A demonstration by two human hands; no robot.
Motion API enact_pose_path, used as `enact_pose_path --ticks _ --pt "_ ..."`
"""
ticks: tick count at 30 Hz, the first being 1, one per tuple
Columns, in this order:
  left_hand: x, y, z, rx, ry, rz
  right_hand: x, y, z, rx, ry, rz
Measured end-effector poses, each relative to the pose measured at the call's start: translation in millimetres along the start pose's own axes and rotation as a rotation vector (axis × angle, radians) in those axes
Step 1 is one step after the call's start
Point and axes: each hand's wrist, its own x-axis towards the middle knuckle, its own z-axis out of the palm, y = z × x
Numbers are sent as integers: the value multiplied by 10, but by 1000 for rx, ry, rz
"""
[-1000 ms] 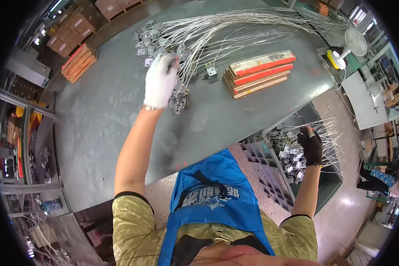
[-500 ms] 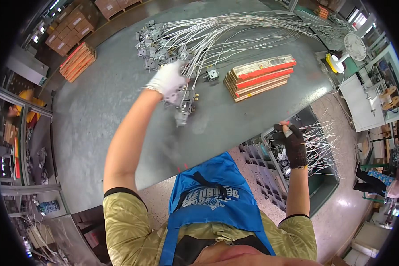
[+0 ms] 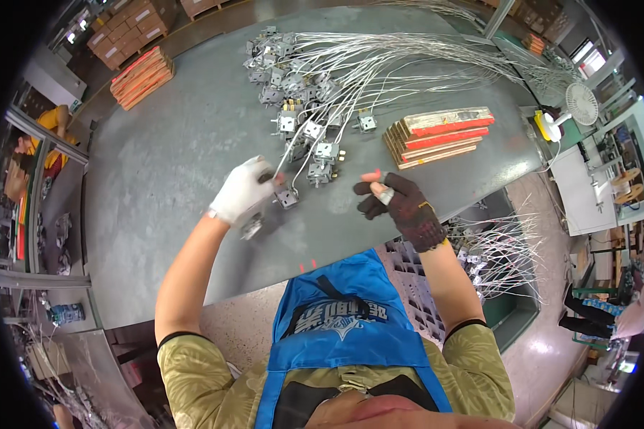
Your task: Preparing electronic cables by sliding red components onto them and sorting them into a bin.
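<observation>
Grey table [image 3: 164, 157]: white-gloved left hand [image 3: 242, 191] above it, fingers curled on metal units [image 3: 287, 199]. Dark-gloved right hand [image 3: 406, 206] half-open, nothing seen held. Beyond: wired heap [image 3: 270, 71], board stack [image 3: 444, 134]; white fan [image 3: 582, 104] far right.

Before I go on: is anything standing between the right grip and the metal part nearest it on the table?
Nothing visible is: only tabletop shows between the right grip and that metal part. The stacked wooden boards stand off that line, farther out and to the right.
</observation>
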Motion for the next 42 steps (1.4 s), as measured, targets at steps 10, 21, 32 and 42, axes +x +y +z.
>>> enact_pose_path --ticks 10,21,32,42 --pt "-1871 460 -599 8 192 -440 1335 -195 597 958 -187 261" --pt "-4315 -1651 -1003 321 1169 -961 688 -646 1169 644 -347 85" --pt "-2297 -696 315 298 811 -227 -313 -977 -738 377 134 -378" --pt "-1388 442 923 133 252 98 -250 877 -2565 59 1021 -177"
